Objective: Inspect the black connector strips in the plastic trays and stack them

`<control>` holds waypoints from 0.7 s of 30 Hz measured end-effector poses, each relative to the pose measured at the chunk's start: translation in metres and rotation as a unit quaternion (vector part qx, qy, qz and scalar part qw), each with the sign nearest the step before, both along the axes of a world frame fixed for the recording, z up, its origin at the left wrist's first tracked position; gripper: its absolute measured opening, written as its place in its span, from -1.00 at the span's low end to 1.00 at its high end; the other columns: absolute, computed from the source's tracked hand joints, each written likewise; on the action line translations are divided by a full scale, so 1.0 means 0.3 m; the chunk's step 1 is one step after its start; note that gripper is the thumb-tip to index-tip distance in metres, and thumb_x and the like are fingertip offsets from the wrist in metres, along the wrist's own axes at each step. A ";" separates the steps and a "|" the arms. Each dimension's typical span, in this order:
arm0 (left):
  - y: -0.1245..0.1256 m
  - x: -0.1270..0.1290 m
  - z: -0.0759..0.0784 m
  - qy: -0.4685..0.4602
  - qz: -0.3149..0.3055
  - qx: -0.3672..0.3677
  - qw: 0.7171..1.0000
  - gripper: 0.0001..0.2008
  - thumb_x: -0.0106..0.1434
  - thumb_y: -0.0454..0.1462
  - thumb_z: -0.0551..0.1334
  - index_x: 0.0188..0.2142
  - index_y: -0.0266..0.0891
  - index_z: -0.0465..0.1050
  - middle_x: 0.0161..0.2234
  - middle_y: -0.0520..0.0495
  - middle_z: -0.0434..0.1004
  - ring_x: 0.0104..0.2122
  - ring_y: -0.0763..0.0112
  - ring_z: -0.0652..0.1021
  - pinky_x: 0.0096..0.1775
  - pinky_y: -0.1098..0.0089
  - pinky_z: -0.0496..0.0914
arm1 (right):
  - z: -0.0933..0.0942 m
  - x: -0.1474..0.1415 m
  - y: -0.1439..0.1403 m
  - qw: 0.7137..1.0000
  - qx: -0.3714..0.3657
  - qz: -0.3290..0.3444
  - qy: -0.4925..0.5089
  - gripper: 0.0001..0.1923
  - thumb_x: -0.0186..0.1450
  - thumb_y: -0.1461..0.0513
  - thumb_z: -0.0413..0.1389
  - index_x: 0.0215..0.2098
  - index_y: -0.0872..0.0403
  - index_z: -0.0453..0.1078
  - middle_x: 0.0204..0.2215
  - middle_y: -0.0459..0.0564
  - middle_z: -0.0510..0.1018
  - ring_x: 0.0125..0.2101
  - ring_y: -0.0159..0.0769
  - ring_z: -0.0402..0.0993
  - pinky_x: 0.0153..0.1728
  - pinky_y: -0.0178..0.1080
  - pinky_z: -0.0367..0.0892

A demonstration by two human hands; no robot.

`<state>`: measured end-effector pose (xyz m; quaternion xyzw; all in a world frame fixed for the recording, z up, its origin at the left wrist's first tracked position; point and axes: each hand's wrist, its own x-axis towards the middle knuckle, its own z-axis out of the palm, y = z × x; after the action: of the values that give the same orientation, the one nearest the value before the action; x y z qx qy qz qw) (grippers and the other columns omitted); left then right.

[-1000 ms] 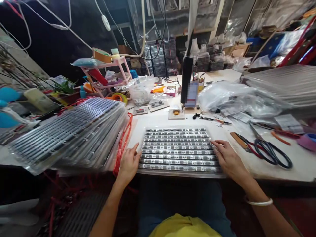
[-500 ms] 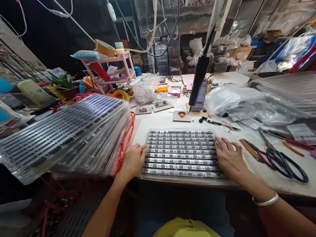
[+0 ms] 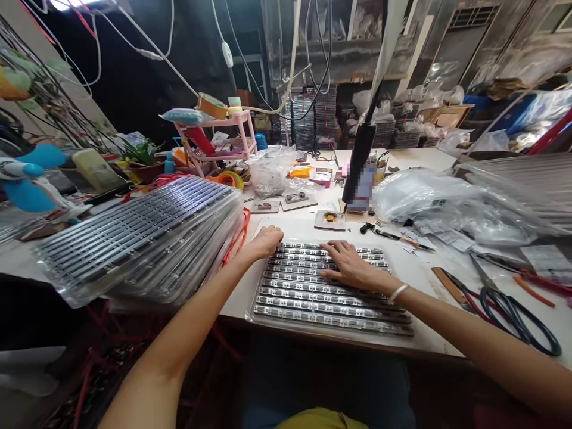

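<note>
A clear plastic tray of dark component strips (image 3: 313, 298) lies flat on the white table (image 3: 420, 280) right in front of me. My left hand (image 3: 267, 240) rests at the tray's far left corner, fingers curled over the edge. My right hand (image 3: 350, 264) lies palm down on the upper rows of strips, fingers spread toward the left. A silver bangle sits on my right wrist. Neither hand has anything lifted.
A tall pile of similar bagged trays (image 3: 138, 238) bound with red cord fills the left. Black-handled scissors (image 3: 513, 307) lie at the right, crumpled plastic bags (image 3: 429, 196) behind them. A pink rack (image 3: 214, 140), small boards (image 3: 329, 219) and a black pole (image 3: 357, 161) stand beyond the tray.
Both hands have moved from the tray's near side edges up toward its far end; my right hand has crossed onto the top rows. The view has tilted upward.
</note>
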<state>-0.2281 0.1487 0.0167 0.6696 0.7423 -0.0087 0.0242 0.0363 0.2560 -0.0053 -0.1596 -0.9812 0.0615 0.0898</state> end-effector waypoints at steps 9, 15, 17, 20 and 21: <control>-0.021 0.046 -0.026 -0.021 0.031 0.024 0.999 -0.68 0.29 -0.16 0.17 -0.01 -0.24 0.37 0.01 -0.16 0.41 -0.05 0.25 0.47 -0.03 0.08 0.39 | -0.035 -0.123 0.027 0.999 0.020 -0.039 0.019 -0.34 0.29 -0.23 -0.21 -0.12 0.14 0.33 -0.19 0.17 0.42 -0.15 -0.03 0.26 -0.12 0.01 0.17; -0.210 0.184 -0.094 -0.078 0.108 0.094 0.987 -0.55 0.37 -0.19 -0.03 0.18 -0.34 0.19 0.24 -0.34 0.17 0.24 0.08 0.22 0.13 0.09 0.24 | 0.015 -0.116 0.012 0.999 0.040 -0.021 0.000 -0.41 0.35 -0.15 -0.22 -0.08 0.12 0.35 -0.14 0.18 0.42 -0.13 -0.08 0.28 -0.11 -0.05 0.17; -0.286 0.201 -0.107 -0.102 0.106 0.087 0.985 -0.46 0.37 -0.13 -0.06 0.26 -0.35 0.07 0.30 -0.32 0.05 0.29 0.07 0.11 0.15 0.07 0.21 | 0.031 -0.069 0.005 0.999 0.038 -0.011 -0.012 -0.43 0.37 -0.11 -0.23 0.03 0.09 0.32 -0.06 0.17 0.41 -0.09 -0.10 0.30 -0.09 -0.05 0.18; -0.368 0.206 -0.121 -0.140 0.108 0.082 0.981 -0.43 0.39 -0.11 -0.15 0.31 -0.33 -0.06 0.33 -0.28 -0.05 0.31 0.17 0.06 0.21 0.06 0.11 | 0.014 0.082 -0.022 0.999 0.037 -0.018 -0.027 -0.41 0.39 -0.08 -0.24 0.23 0.02 0.16 0.16 0.19 0.27 0.10 0.00 0.21 0.01 0.05 0.12; -0.380 0.207 -0.125 -0.154 0.111 0.084 0.978 -0.44 0.40 -0.12 -0.17 0.32 -0.31 -0.09 0.34 -0.26 -0.07 0.31 0.21 0.05 0.23 0.06 0.07 | -0.002 0.144 -0.033 0.998 0.040 -0.032 -0.031 -0.40 0.38 -0.08 -0.23 0.25 0.03 0.13 0.23 0.21 0.19 0.18 0.07 0.11 0.04 0.10 0.09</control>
<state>-0.1661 0.0347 -0.0209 0.5761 0.7974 0.1599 0.0823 0.0796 0.2462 -0.0061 -0.1891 -0.9795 0.0148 0.0679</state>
